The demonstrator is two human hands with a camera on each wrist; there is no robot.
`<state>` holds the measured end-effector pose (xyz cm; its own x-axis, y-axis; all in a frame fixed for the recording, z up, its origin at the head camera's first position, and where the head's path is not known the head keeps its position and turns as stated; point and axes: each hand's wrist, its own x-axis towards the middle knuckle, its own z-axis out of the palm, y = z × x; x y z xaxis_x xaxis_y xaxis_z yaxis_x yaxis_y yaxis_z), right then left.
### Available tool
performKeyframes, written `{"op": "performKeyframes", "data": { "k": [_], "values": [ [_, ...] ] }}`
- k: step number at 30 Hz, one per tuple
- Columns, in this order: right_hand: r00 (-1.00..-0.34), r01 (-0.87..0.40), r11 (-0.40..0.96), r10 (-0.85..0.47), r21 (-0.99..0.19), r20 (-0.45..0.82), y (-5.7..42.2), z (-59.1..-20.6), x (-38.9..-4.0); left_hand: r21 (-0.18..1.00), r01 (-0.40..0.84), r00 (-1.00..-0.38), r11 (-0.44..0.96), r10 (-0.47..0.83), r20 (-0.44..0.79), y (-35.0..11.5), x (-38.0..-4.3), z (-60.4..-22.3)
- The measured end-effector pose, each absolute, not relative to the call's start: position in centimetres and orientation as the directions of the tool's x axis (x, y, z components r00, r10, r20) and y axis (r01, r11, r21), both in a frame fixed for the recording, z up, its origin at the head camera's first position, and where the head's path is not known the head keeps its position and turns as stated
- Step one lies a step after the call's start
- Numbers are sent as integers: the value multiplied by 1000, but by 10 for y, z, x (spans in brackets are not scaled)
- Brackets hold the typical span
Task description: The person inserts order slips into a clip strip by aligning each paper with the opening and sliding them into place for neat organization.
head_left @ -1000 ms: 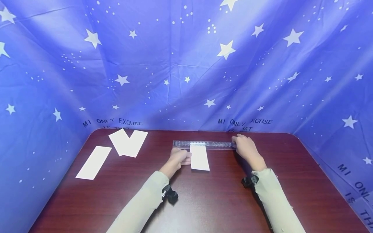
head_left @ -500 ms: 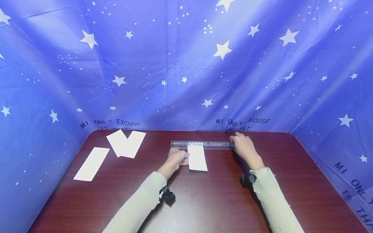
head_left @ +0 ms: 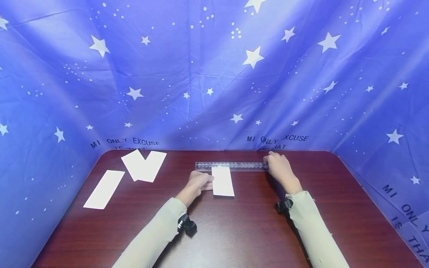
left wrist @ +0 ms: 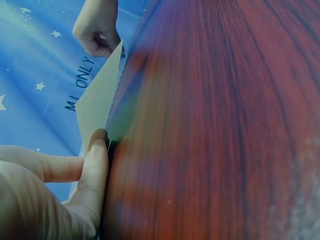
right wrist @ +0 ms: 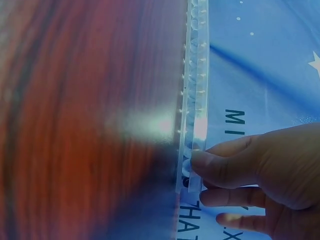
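Observation:
Thumb and fingers of my left hand (head_left: 200, 181) pinch the left edge of a white card (head_left: 222, 181). In the left wrist view the card (left wrist: 99, 95) slants up off the table from my thumb and fingers. Its far end meets a long clear plastic ruler (head_left: 241, 166) with a row of round shapes; whether it lies under or against the ruler I cannot tell. My right hand (head_left: 280, 166) pinches the ruler's right end. Close up in the right wrist view, thumb and forefinger hold the ruler (right wrist: 196, 100) near a small hole at its end.
Two overlapping white cards (head_left: 144, 169) lie at the back left of the dark red wooden table (head_left: 241, 230). A third loose card (head_left: 104, 190) is nearer, at the left edge. A blue star-printed curtain (head_left: 214, 74) hangs behind and at both sides.
My left hand and the card have shifted slightly left along the ruler. The right hand keeps its hold on the ruler's end. The head view has turned a little.

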<state>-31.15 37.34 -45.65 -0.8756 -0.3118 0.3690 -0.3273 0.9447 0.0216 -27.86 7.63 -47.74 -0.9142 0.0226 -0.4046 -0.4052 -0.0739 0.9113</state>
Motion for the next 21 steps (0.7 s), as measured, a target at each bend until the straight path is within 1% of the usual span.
{"op": "performKeyframes", "data": {
  "k": [8,21],
  "values": [
    [-871,-333,942,-326,48,366,372,-454,-311,908,-414,-910,-63,25,-413,74,-278,-477],
    [-875,-325,945,-313,30,369,374,-453,-310,905,-422,-907,-55,33,-421,73,-280,-476]
  ]
}}
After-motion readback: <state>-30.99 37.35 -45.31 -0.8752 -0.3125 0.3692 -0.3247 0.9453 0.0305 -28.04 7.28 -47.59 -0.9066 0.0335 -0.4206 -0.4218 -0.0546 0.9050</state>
